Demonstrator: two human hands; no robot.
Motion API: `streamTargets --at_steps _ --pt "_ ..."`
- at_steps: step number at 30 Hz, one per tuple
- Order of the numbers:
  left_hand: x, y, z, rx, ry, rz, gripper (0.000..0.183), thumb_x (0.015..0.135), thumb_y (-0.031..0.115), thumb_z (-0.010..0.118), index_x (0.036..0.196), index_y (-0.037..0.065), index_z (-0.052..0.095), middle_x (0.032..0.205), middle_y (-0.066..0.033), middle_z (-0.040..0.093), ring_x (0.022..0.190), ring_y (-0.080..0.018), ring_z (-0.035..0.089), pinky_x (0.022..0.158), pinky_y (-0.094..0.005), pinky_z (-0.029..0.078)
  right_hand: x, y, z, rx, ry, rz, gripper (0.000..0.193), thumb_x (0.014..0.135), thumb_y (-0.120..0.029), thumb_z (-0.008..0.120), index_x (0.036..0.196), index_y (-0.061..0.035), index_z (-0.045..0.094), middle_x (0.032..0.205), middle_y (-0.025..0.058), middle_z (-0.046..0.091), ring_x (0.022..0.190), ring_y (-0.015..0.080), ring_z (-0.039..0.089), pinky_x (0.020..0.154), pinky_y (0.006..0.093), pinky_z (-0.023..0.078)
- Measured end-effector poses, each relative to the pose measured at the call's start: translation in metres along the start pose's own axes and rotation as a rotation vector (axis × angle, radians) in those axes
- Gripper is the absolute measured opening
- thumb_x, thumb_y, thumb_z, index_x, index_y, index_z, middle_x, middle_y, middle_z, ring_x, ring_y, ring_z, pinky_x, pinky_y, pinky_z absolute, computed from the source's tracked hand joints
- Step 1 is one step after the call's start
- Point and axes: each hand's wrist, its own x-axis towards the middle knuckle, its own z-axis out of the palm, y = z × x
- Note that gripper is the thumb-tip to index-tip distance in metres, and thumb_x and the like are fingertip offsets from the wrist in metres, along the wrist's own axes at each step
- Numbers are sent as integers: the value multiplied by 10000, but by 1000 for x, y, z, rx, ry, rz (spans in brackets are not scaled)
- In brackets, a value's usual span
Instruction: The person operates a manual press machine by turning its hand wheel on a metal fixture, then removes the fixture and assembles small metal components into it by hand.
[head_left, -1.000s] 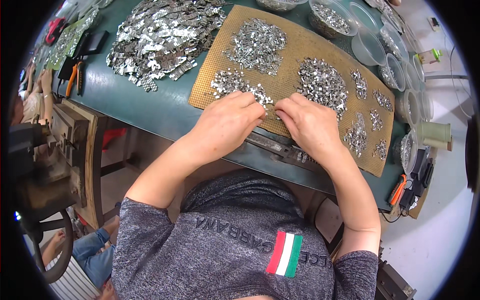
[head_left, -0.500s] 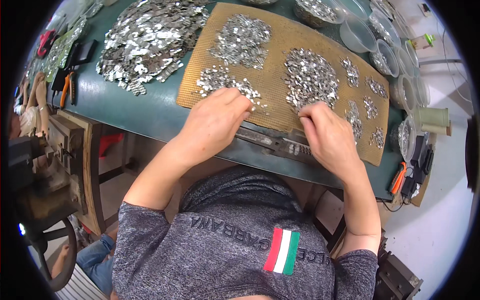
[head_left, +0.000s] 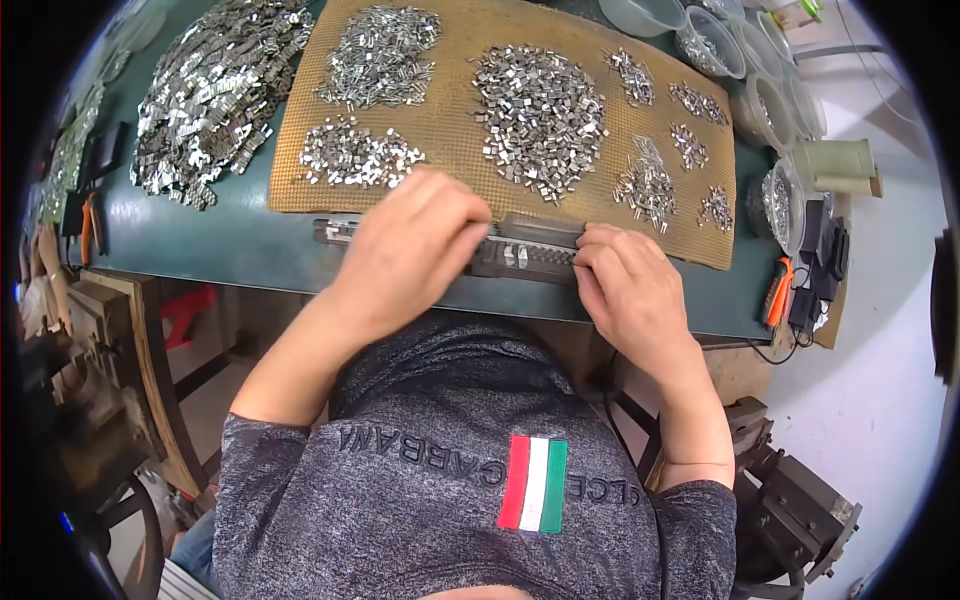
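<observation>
A long dark metal jig (head_left: 545,268) lies along the front edge of the table, with small silver links seated in its slot. My left hand (head_left: 410,245) is closed over the jig's middle, thumb and fingertips pinched together; whatever they hold is too small to make out. At the jig's right part, my right hand (head_left: 635,290) is closed too, its fingertips touching the jig and hiding what is between them. Just beyond lies a tan ribbed mat (head_left: 455,150) bearing a big central pile of silver links (head_left: 540,120) and a smaller pile (head_left: 355,153) near my left hand.
Loose silver pieces (head_left: 382,55) and several small heaps share the mat. A large mound of linked metal strips (head_left: 215,95) covers the table's left. Clear plastic bowls (head_left: 780,205) line the right, near orange-handled pliers (head_left: 776,292). More pliers (head_left: 92,225) lie far left.
Both hands have come back from the near edges of the piles on the mat to the jig. My view has shifted, so the table appears further left and higher.
</observation>
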Motion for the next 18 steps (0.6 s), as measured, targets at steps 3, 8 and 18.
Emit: streamTargets --at_steps 3,8,18 --pt "2 10 16 -59 -44 57 166 873 40 766 1001 36 660 982 -117 657 963 -326 642 832 -414 518 0 -4 2 -38 4 -12 176 847 -28 747 990 -43 645 1085 85 690 1021 299 698 910 401 552" --pt "6 19 47 -46 -44 165 214 821 54 792 986 61 656 1024 -83 629 1017 -309 633 865 -424 516 -4 -3 1 111 1 100 161 849 -28 754 978 -46 660 1068 74 708 1048 292 710 910 401 549" --pt "9 20 47 26 -127 184 201 832 62 785 1010 74 692 1037 -72 636 1059 -295 632 879 -417 514 -5 -1 10 168 94 150 172 838 -40 775 974 -62 671 1053 67 719 981 293 711 877 394 545"
